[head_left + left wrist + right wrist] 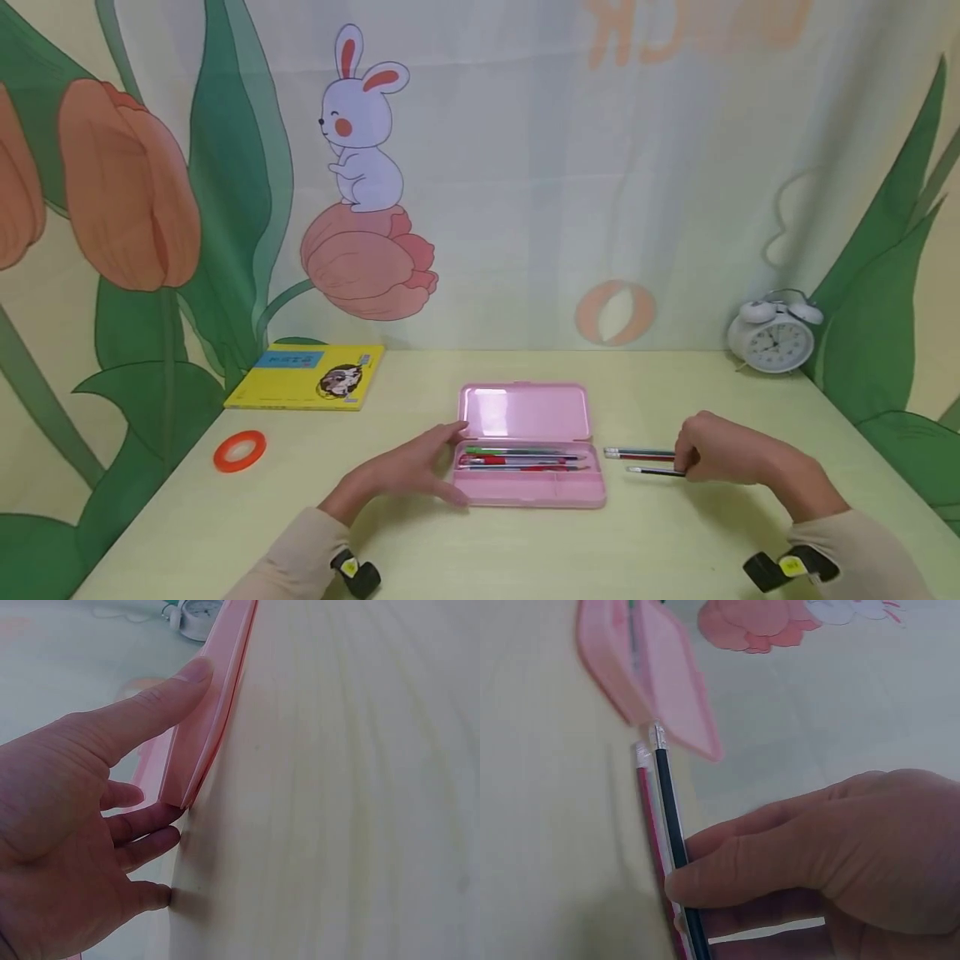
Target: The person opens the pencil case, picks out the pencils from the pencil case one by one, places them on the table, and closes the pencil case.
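Observation:
A pink pencil case (528, 502) lies with its lid (525, 412) raised; several pens and pencils (517, 460) are inside. My left hand (411, 463) holds its left end, thumb along the near wall (201, 739) and fingers at the corner and far edge. To the right of the case my right hand (723, 450) pinches a dark pencil (671, 817) between thumb and fingers, eraser end towards the case. Close beside it runs a red pencil (651, 802). A black pencil (651, 472) also reaches out under the right hand; its far end is hidden.
A yellow book (300, 387) lies at the back left, with a roll of orange tape (240, 452) in front of it. At the back right stands a white alarm clock (776, 337). Behind the table (585, 558) hangs a printed curtain (510, 167).

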`<state>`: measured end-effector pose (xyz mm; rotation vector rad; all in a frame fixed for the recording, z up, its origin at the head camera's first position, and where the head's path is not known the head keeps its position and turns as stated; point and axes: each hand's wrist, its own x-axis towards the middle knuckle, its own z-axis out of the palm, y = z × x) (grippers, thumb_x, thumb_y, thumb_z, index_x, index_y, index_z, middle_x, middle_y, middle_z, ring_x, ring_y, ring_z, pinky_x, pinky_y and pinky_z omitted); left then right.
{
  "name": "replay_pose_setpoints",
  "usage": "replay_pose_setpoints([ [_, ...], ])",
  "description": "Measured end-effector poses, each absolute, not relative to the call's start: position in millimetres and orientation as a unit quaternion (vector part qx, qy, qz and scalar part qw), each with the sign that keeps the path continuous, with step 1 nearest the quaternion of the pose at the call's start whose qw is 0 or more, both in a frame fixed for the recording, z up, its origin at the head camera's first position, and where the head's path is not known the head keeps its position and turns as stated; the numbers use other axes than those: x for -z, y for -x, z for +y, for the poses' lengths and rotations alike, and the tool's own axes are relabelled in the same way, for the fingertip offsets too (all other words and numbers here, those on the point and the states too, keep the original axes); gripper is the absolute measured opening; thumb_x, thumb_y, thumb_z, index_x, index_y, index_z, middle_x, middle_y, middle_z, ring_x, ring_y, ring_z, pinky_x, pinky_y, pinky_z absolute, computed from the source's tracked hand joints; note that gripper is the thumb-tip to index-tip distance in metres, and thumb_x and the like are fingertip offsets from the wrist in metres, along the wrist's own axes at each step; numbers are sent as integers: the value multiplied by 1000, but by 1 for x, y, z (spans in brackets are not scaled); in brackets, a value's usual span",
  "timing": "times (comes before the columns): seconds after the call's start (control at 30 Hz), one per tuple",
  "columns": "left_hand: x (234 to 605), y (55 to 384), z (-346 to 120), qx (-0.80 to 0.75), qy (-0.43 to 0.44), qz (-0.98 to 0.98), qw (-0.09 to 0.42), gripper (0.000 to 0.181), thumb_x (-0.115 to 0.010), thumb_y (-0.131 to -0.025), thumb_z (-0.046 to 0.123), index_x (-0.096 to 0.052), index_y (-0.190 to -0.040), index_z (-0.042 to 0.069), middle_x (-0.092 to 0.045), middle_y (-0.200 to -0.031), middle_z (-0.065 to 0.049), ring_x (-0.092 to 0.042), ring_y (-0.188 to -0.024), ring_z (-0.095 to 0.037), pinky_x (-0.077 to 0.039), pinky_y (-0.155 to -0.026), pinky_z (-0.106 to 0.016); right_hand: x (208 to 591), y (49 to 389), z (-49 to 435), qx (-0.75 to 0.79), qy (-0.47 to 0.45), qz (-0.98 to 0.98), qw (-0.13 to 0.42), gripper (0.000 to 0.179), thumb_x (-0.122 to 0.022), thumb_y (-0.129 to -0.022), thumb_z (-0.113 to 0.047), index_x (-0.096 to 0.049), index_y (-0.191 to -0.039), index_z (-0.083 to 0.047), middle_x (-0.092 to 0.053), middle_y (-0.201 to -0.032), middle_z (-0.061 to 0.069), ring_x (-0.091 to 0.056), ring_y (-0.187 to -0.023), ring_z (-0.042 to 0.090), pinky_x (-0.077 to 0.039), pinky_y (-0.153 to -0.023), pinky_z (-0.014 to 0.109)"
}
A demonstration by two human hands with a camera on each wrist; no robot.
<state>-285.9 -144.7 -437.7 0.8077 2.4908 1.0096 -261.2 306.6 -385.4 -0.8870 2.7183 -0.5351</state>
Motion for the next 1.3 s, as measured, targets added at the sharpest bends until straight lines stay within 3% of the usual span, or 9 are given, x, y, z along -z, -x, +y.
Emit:
replay_pose_setpoints([
  [0.23,436,285,-144,-356,-286,874,165,114,-89,-75,39,-19,-158,2,-39,-153,-14,-33,-144,-29,-24,-120,-47,397,260,305,172,285,934,131,25,-75,-75,10,-79,-79,-14,-64,-77,-10,-50,-67,4,-48,-60,22],
  [0.53,437,286,-144,-359,-284,873,167,114,-88,-76,39,-19,-158,2,-37,-155,-15,-31,-144,-30,-25,-120,-49,397,260,302,158,278,938,134,20,-77,-75,7,-78,-77,-13,-64,-74,-9,-50,-65,3,-48,-59,22],
  [0.77,440,287,-144,-357,-283,874,169,115,-88,-75,42,-19,-158,4,-39,-153,-13,-32,-144,-28,-23,-120,-50,397,258,301,155,305,930,136,24,-73,-72,7,-69,-66,-17,-49,-63,-14,-39,-58,2,-35,-53,20],
  [1.0,440,286,-145,-351,-279,878,170,117,-88,-74,45,-18,-159,6,-39,-154,-11,-31,-145,-26,-23,-120,-48,400,259,302,128,287,943,110,26,-72,-72,8,-70,-64,-16,-51,-62,-14,-39,-54,2,-35,-50,20],
  [1.13,440,286,-145,-351,-280,877,170,117,-88,-74,44,-18,-159,6,-39,-153,-11,-31,-144,-26,-23,-120,-48,402,260,302,104,295,947,75,33,-72,-75,7,-62,-56,-18,-40,-56,-16,-32,-50,2,-27,-47,19],
  [1.3,440,287,-144,-348,-282,878,169,116,-88,-74,45,-18,-159,6,-39,-153,-11,-31,-144,-25,-24,-120,-47,403,263,300,73,319,944,37,34,-72,-78,4,-60,-56,-19,-39,-59,-15,-28,-54,2,-26,-49,19],
])
